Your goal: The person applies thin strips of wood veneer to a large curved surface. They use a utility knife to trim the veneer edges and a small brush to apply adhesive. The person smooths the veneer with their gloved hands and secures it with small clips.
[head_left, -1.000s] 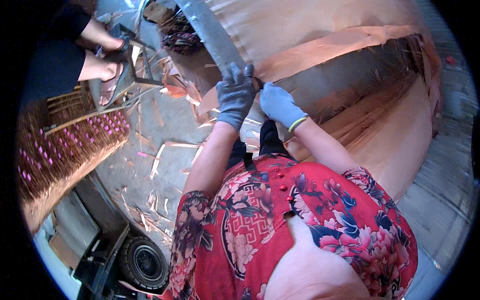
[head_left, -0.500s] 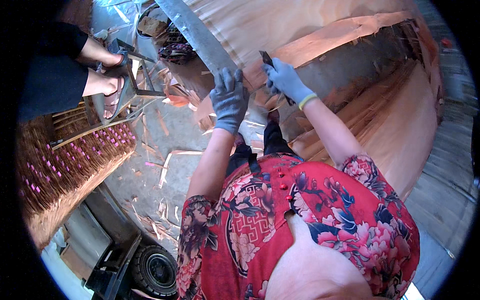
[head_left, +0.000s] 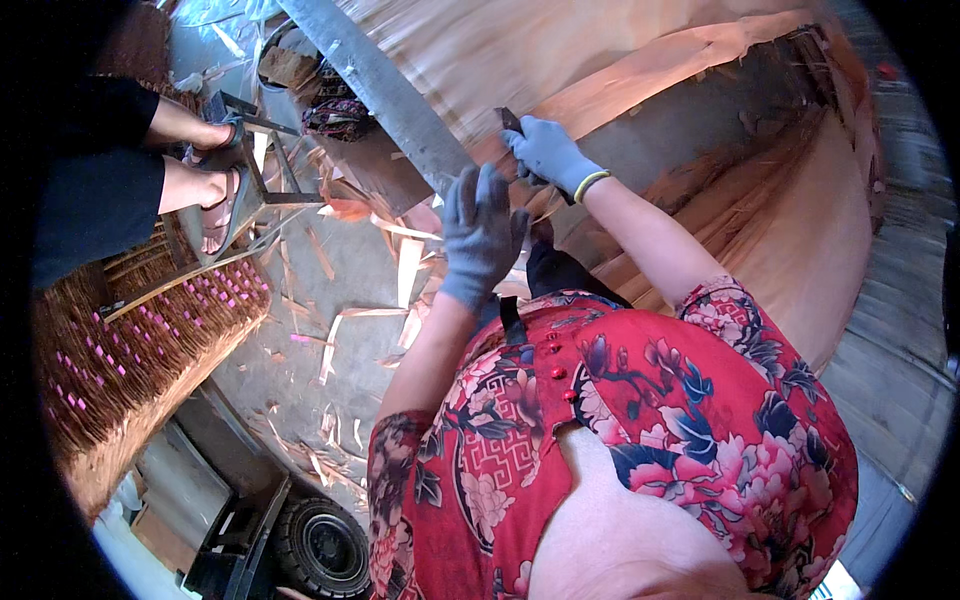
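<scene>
- Sticking up from the right hand, a small dark tool shows its tip just above the gloved fingers, which are curled shut around its lower part.
- That tool sits at the edge of a pale veneer sheet, close beside a long grey metal bar running up to the left.
- Just below, the left hand, also in a grey glove, has its fingers spread and loosely bent; they lie against the lower end of the bar, though I cannot tell whether they grip it.
- Both hands are near each other but apart.
- Wood strips litter the grey floor to the left.
- Further left, another person's sandalled feet rest by a metal stool.
- A stack of thin sheets with pink tags lies at the left; a tyre shows at the bottom.
</scene>
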{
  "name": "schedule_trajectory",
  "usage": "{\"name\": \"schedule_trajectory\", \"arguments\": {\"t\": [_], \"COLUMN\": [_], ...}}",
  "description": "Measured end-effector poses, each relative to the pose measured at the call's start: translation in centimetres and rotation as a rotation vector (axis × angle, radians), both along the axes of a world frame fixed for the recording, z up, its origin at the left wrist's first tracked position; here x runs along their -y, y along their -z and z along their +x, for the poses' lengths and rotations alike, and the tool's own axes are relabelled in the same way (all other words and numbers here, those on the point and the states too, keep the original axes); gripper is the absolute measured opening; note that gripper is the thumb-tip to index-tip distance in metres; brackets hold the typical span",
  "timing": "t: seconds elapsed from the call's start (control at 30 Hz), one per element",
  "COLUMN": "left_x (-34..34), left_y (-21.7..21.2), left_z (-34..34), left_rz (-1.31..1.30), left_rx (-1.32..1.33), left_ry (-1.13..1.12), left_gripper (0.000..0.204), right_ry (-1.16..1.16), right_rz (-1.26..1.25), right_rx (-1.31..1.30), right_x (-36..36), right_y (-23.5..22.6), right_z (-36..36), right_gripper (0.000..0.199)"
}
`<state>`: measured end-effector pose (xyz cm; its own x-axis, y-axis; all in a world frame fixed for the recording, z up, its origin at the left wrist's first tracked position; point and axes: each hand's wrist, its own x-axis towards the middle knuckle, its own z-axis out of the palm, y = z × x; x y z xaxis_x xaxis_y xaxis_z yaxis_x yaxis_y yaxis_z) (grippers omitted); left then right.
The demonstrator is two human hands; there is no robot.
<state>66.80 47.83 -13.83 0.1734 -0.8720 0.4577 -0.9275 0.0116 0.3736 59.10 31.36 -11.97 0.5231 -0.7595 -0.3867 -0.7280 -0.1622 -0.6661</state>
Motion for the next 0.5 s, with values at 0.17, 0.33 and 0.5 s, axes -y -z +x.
{"name": "schedule_trajectory", "arguments": {"t": [0.17,0.33,0.5], "left_x": [3.1,4.0,4.8], "left_y": [2.3,2.7,1.4], "left_z": [-1.5,-2.8,-5.6], "left_rz": [0.176,0.161,0.253], "left_rx": [0.033,0.077,0.128], "left_ry": [-0.073,-0.200,-0.466], "left_gripper": [0.063,0.058,0.048], "right_ry": [-0.062,-0.494,-0.845], "right_rz": [0.183,-0.307,-0.398], "right_rx": [0.070,0.044,0.040], "right_x": [1.4,3.6,6.6], "right_y": [-0.3,0.4,-1.4], "right_z": [-0.7,-2.9,-2.6], "right_gripper": [0.029,0.023,0.016]}}
